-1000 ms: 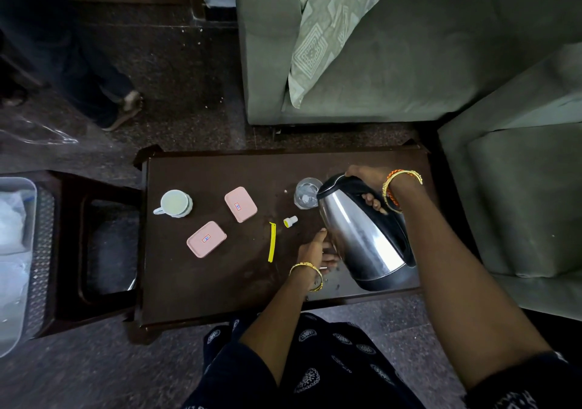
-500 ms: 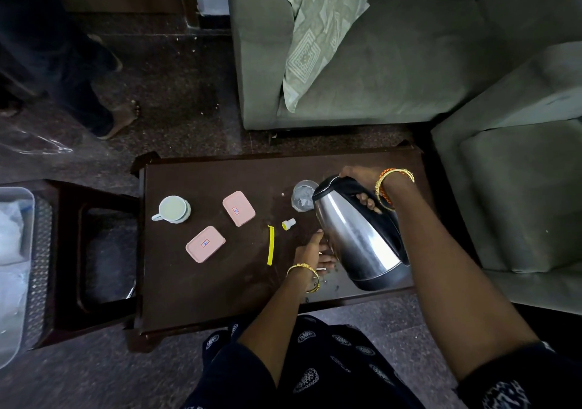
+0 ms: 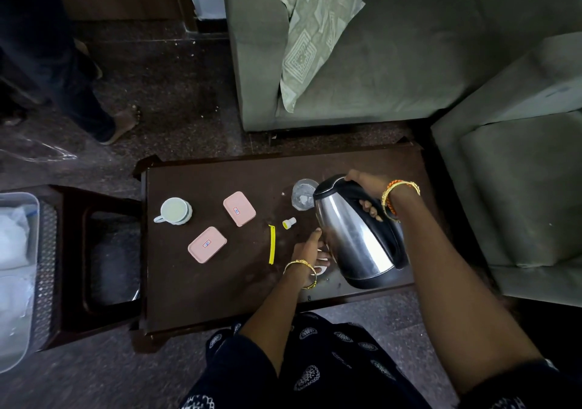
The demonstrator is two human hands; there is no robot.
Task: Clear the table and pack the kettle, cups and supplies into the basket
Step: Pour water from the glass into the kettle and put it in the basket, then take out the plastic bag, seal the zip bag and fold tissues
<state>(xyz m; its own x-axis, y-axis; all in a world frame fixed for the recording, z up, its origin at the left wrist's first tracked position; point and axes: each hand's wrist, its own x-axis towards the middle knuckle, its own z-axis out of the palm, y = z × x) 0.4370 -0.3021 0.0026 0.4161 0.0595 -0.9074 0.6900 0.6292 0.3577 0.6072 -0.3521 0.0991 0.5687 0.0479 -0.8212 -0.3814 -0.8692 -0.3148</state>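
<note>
A steel kettle [image 3: 352, 235] with a black lid and handle hangs tilted over the right end of the dark wooden table [image 3: 220, 298]. My right hand [image 3: 365, 188] is shut on its handle. My left hand [image 3: 310, 251] lies on the table against the kettle's side, over a small white thing that is mostly hidden. A clear glass [image 3: 303, 197] stands just left of the kettle's spout. Further left are a white cup on a saucer [image 3: 174, 211], two pink boxes [image 3: 239, 208] [image 3: 207, 244], a yellow strip [image 3: 271, 244] and a small yellow-and-white cap [image 3: 289, 223].
A dark stool [image 3: 72, 251] adjoins the table's left end, and a metal mesh basket [image 3: 45, 267] holding clear plastic stands at the far left. A green sofa [image 3: 393, 78] lies behind and an armchair [image 3: 519, 188] to the right. Another person's foot [image 3: 121, 123] rests on the floor.
Both hands and the tilted kettle keep nearly the same pose. The other person's foot has shifted on the floor at the upper left.
</note>
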